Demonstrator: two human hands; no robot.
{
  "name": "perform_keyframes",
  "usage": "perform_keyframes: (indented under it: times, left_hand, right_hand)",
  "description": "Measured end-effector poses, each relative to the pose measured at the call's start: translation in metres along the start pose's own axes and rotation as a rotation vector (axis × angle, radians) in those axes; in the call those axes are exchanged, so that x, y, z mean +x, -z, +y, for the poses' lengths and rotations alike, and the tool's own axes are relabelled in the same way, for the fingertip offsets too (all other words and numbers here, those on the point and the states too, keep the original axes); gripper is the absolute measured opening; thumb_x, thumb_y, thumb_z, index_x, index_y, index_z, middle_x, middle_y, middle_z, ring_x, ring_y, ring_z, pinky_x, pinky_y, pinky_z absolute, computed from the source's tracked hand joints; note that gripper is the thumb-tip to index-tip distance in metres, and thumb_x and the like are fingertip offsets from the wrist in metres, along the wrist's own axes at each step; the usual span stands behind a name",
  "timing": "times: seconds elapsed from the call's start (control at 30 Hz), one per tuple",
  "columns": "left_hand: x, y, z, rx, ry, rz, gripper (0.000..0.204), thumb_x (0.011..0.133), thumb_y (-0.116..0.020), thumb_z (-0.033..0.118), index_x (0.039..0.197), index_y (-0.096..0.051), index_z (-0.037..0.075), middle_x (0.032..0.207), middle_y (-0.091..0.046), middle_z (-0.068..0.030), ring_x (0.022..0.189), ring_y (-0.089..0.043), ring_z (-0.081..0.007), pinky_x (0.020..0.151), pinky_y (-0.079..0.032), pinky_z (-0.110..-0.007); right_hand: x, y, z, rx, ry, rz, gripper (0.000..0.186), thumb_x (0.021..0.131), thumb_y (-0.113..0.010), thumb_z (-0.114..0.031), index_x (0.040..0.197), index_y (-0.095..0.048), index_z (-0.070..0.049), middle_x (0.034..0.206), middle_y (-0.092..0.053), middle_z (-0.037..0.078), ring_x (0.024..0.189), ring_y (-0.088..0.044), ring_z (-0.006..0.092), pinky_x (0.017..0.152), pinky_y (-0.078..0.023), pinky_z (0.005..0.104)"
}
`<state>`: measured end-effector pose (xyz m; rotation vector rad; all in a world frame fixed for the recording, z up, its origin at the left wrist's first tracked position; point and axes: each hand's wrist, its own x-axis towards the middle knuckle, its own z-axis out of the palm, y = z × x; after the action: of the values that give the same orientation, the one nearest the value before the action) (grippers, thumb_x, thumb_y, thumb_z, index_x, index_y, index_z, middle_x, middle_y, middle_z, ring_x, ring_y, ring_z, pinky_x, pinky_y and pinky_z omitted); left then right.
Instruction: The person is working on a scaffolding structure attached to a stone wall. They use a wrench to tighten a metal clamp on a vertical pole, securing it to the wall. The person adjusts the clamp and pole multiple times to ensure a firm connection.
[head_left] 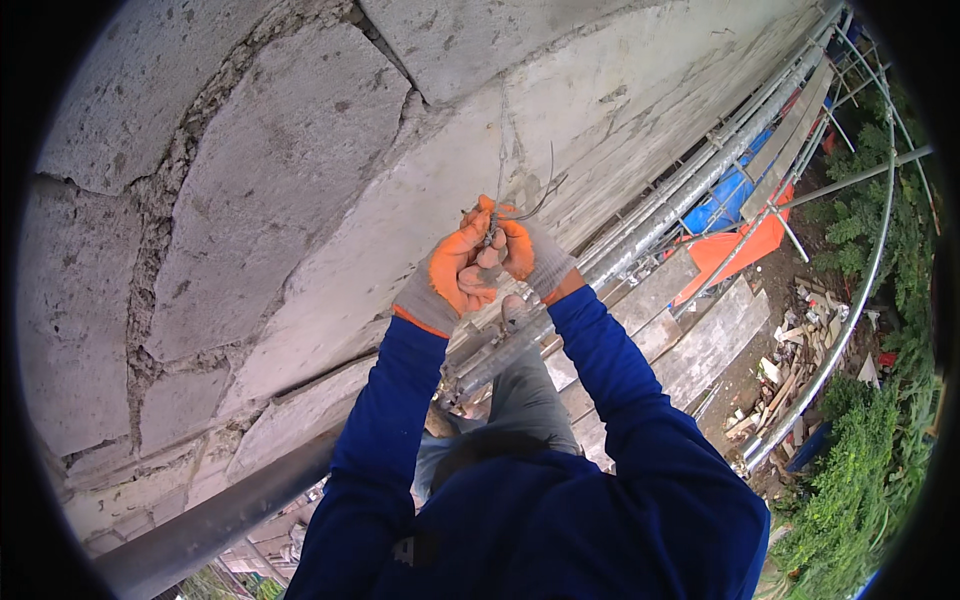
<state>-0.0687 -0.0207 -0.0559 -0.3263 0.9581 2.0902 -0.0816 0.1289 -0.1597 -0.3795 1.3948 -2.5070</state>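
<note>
Both my hands wear orange-palmed grey gloves and meet close to a grey block wall [300, 150]. My left hand [448, 272] and my right hand [528, 252] pinch a thin dark wire [545, 190] between their fingers. The wire's loose end curls up and to the right of my right hand. A thin string [502, 130] runs up the wall above the hands. My blue sleeves come up from the lower edge.
Steel scaffold tubes [660, 215] run along the wall under my hands. Wooden planks [700, 340] form the walkway below. Far down lie orange and blue sheets [735, 235], scrap wood [800, 350] and green bushes [860, 470]. A curved rail [860, 290] bounds the right side.
</note>
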Motion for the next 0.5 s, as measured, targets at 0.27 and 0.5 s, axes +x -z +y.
perform_keyframes:
  times: [0.27, 0.5]
  left_hand:
    - [-0.016, 0.012, -0.015, 0.237, -0.219, 0.086, 0.023, 0.099, -0.061, 0.024, 0.107, -0.063, 0.003, 0.066, -0.052, 0.0022, 0.048, -0.04, -0.0078, 0.043, -0.033, -0.025]
    - [-0.013, -0.013, -0.032, 0.506, -0.428, 0.448, 0.018, 0.095, -0.061, 0.007, 0.109, -0.062, -0.004, 0.073, -0.054, -0.0021, 0.057, -0.047, -0.0107, 0.049, -0.038, -0.028]
  right_hand:
    - [-0.033, -0.003, -0.065, 0.003, -0.367, 0.338, 0.024, 0.096, -0.068, -0.024, 0.091, -0.066, -0.001, 0.08, -0.065, 0.002, 0.069, -0.058, 0.0067, 0.066, -0.05, 0.0236]
    - [-0.051, -0.046, -0.125, -1.226, 0.111, 0.332, 0.017, 0.088, -0.066, -0.009, 0.1, -0.07, 0.001, 0.082, -0.07, 0.015, 0.068, -0.066, 0.0198, 0.062, -0.051, 0.0303]
